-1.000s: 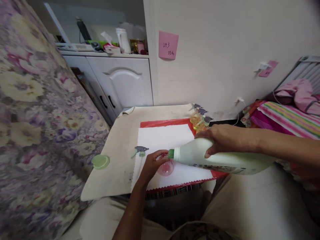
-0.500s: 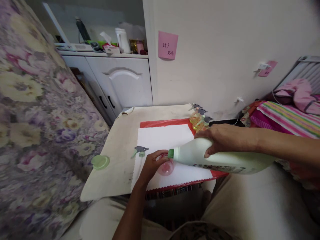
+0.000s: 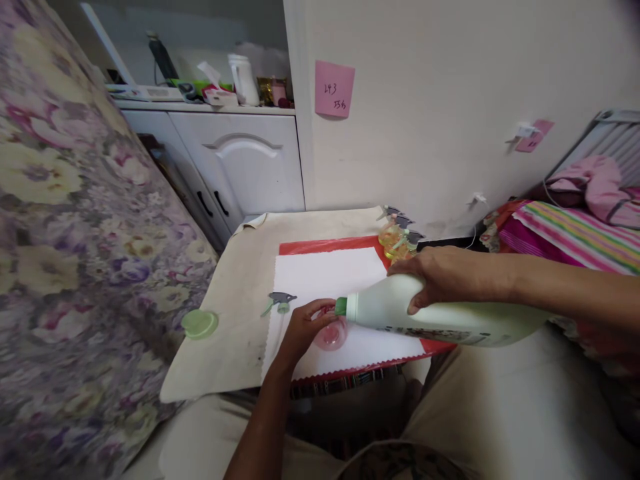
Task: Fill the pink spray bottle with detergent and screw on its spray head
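My right hand (image 3: 450, 275) grips a large white bottle (image 3: 440, 319) tipped almost flat, its green neck pointing left at a small pink clear bottle (image 3: 332, 335). My left hand (image 3: 304, 328) is wrapped round that pink bottle and steadies it on a white cloth (image 3: 330, 280). A grey spray head (image 3: 279, 301) lies on the cloth's left edge. A round green cap (image 3: 199, 323) lies on the beige table (image 3: 235, 293) to the left.
Small yellow spray bottles (image 3: 399, 238) stand at the table's back right by the wall. A red sheet (image 3: 320, 245) lies under the cloth. A floral mattress (image 3: 75, 233) leans at left. White cabinets (image 3: 240, 167) stand behind, striped bedding (image 3: 575, 233) lies at right.
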`<state>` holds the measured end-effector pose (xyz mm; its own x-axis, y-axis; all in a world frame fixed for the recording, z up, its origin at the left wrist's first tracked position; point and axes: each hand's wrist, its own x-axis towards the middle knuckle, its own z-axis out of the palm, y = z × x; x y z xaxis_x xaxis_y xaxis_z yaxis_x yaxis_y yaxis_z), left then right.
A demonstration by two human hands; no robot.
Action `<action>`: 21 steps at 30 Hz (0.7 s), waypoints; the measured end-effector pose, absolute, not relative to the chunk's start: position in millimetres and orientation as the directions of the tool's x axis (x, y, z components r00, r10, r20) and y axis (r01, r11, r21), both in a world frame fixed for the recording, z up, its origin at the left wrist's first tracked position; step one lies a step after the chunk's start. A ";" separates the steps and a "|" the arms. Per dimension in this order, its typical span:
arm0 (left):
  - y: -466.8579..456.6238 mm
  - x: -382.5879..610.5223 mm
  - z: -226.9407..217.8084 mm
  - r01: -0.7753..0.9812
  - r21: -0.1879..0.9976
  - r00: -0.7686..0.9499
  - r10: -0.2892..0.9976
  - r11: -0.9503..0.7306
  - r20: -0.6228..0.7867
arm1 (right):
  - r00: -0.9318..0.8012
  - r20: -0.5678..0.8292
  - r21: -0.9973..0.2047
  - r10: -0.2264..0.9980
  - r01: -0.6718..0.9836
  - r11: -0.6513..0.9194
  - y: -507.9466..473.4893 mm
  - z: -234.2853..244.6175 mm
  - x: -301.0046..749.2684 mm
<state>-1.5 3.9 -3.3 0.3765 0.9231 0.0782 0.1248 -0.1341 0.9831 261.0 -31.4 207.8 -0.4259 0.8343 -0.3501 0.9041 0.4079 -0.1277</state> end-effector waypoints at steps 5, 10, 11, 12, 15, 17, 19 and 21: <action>3.8 -1.4 -3.0 0.127 0.982 0.369 0.926 -0.137 0.082 | -0.422 -0.352 -0.127 0.836 0.906 0.403 -30.9 210.1 258.7; 4.1 -1.4 -2.6 0.130 0.981 0.366 0.926 -0.144 0.087 | -0.412 -0.359 -0.115 0.837 0.910 0.398 -31.8 210.9 257.6; 4.2 -1.3 -2.6 0.130 0.981 0.366 0.926 -0.145 0.088 | -0.413 -0.358 -0.114 0.838 0.910 0.400 -31.9 210.7 257.8; 4.4 -1.3 -2.7 0.130 0.981 0.367 0.926 -0.146 0.089 | -0.416 -0.355 -0.114 0.837 0.908 0.403 -32.0 210.4 258.0; 4.7 -1.1 -3.0 0.130 0.980 0.370 0.924 -0.151 0.093 | -0.425 -0.360 -0.126 0.831 0.904 0.408 -31.9 210.2 258.1; 4.7 -1.0 -3.1 0.131 0.980 0.369 0.925 -0.153 0.094 | -0.416 -0.368 -0.125 0.831 0.908 0.399 -31.9 210.6 257.4; 4.5 -0.9 -3.1 0.132 0.979 0.369 0.925 -0.152 0.094 | -0.401 -0.373 -0.112 0.837 0.915 0.388 -32.0 211.2 256.4; 4.3 -0.9 -3.0 0.132 0.980 0.369 0.925 -0.151 0.093 | -0.394 -0.375 -0.103 0.839 0.917 0.385 -32.2 211.8 255.6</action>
